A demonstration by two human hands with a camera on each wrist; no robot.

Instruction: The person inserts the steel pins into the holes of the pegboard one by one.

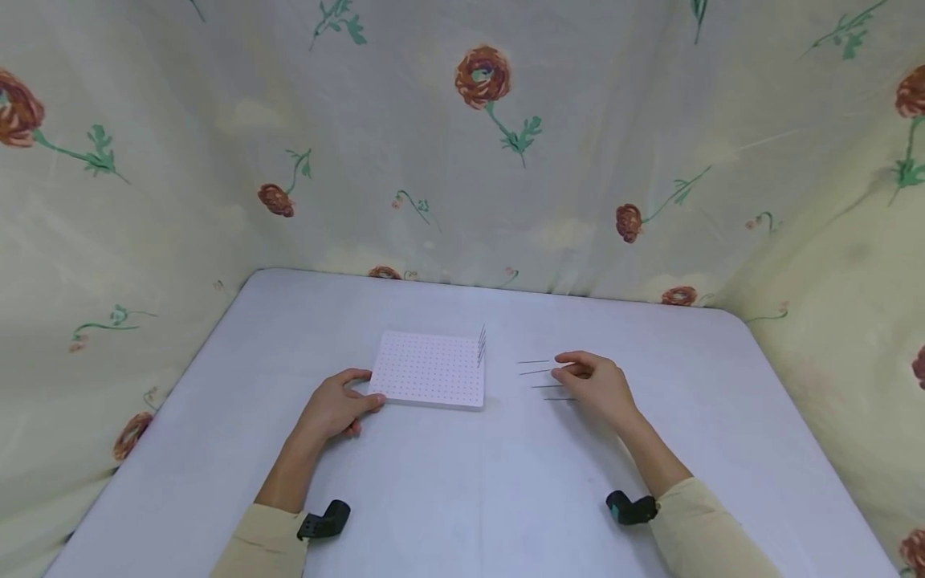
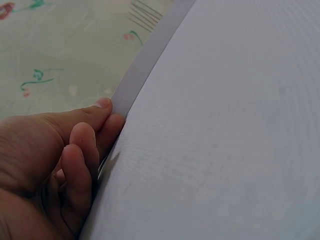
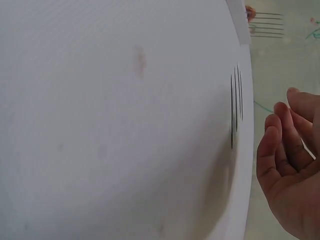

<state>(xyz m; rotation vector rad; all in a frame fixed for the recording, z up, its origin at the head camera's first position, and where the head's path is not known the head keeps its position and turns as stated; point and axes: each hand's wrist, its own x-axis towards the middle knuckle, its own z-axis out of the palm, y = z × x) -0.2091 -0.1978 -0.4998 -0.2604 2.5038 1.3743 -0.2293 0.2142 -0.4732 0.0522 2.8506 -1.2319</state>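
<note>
A white board with a grid of small holes (image 1: 426, 369) lies on the table. Thin metal pins (image 1: 481, 347) stand upright in a row along its right side. My left hand (image 1: 334, 408) pinches the board by its near left corner, the thumb at the front and a finger on the left edge. To the right of the board, several loose pins (image 1: 545, 386) lie roughly parallel on the tabletop. Over them hovers my right hand (image 1: 598, 389), its thumb and forefinger apart with nothing seen between them. In the right wrist view the loose pins (image 3: 236, 102) lie beyond the fingertips (image 3: 270, 135).
The white table (image 1: 433, 490) has rounded far corners. A flower-patterned cloth (image 1: 405, 136) hangs behind it and along both sides. Each wrist carries a black strapped-on camera, one on the left (image 1: 325, 520) and one on the right (image 1: 630, 508).
</note>
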